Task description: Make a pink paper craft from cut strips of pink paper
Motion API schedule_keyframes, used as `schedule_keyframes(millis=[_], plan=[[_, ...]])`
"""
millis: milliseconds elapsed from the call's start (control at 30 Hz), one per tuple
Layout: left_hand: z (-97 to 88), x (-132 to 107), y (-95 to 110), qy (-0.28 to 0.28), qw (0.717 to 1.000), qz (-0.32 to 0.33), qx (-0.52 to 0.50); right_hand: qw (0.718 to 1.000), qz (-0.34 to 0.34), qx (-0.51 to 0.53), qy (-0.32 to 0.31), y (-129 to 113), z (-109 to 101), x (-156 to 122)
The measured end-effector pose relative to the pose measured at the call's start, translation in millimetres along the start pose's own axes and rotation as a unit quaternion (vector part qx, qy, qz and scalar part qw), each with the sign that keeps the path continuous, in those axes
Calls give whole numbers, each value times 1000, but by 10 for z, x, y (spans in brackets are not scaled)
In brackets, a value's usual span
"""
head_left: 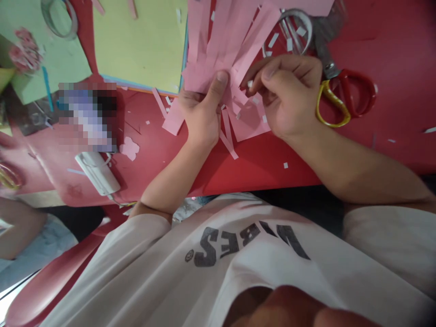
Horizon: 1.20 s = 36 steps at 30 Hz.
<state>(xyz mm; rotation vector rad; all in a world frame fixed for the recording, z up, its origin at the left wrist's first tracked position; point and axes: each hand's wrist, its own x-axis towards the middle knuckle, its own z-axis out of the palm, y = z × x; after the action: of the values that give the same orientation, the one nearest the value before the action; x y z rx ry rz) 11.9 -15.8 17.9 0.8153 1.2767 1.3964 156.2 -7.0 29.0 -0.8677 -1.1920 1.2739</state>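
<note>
My left hand (201,111) grips a bunch of pink paper strips (225,43) at their lower end, thumb pressed on top. My right hand (289,97) is closed in a pinch at the same bunch, with a small white bit between thumb and forefinger. The strips fan out away from me over the red table (259,168). More pink strips and a pink sheet (248,122) lie under my hands.
Scissors (340,91) with yellow and red handles lie right of my right hand, beside a tape roll (296,29). Yellow-green paper (143,41) and green paper (41,54) lie at the back left, another tape roll (59,20) on it. A white stapler (97,172) and pink cutout (129,147) sit left. Another person's arm (17,227) shows at the far left.
</note>
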Motion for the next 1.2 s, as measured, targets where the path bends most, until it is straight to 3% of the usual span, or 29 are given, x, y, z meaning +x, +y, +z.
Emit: schedule_keyframes(millis=[67, 333, 600, 933, 1067, 1200], plan=[[-14, 15, -24, -22, 998, 54, 1, 1000, 6, 0, 12, 26, -2, 9], [-12, 1, 43, -53, 992, 111, -13, 999, 9, -28, -15, 35, 14, 61], [-20, 11, 38, -46, 993, 108, 7, 998, 10, -60, -11, 9, 18, 35], [-3, -5, 49, -43, 988, 149, 9, 1000, -19, 6, -23, 87, 39, 33], [37, -62, 111, -31, 983, 182, -7, 999, -7, -30, -35, 74, 18, 28], [59, -136, 190, -28, 985, 165, 41, 999, -8, -42, -11, 51, 30, 10]])
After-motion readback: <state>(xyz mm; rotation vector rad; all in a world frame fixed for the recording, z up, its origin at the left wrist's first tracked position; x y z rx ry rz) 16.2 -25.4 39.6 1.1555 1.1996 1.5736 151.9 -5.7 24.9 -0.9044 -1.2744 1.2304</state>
